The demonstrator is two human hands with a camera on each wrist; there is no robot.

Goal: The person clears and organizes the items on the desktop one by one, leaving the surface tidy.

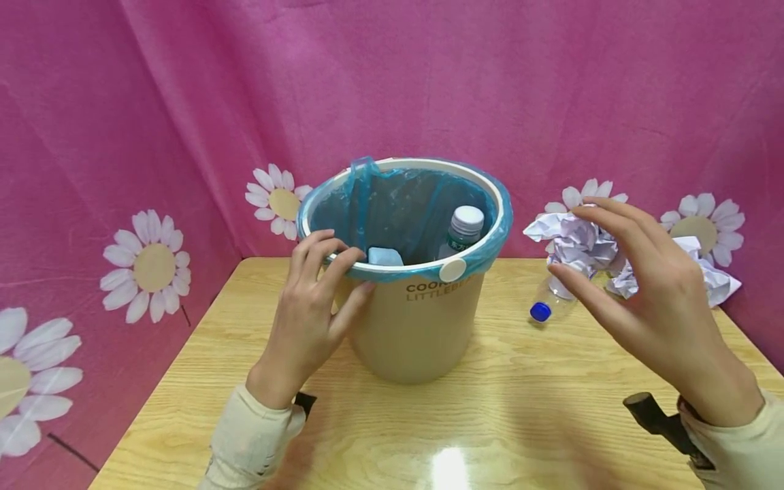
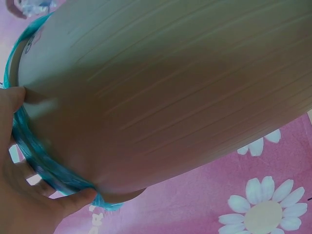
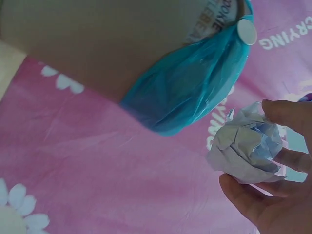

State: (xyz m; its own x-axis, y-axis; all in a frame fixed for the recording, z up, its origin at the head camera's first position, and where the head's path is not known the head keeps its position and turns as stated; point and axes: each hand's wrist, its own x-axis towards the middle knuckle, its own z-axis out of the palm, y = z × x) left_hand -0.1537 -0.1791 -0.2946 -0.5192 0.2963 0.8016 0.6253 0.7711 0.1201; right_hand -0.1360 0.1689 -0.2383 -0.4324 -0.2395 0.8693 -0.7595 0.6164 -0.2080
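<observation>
Pinching is what I log for the right hand [image 1: 674,313]: thumb on one side, fingers on the other, parted just as wide as the crumpled ball of white paper [image 1: 578,241] between them.

Where is the ball?

Three o'clock of the round beige bin [image 1: 410,333], taking twelve as the side away from the person. Apart from the bin, no contact. Light fingertip hold; presumably a hard squeeze is not needed for something so light.

And the left hand [image 1: 303,309]?

Eight o'clock on the white ring-shaped rim [image 1: 422,164]. Fingers hooked over, thumb on the outer wall, spaced by the rim and bag only. My reading: it steadies the bin and keeps the bag edge trapped.

Bag?

Translucent blue plastic bag [image 3: 195,87], lining the bin and folded outward over the lip, likely so it cannot slip inward.

Contents?

White-capped bottle with a dark green label [image 1: 467,228] at three o'clock; pale blue item [image 1: 384,256] near six, material unclear.

Outside?

Clear plastic bottle with a blue cap [image 1: 541,312] at three to four o'clock on the pale wood-grain table [image 1: 478,408]. Farther out at three, a second crumpled white paper [image 1: 718,280], partly hidden. Both sit on the right hand's side, probably for a short reach.
</observation>
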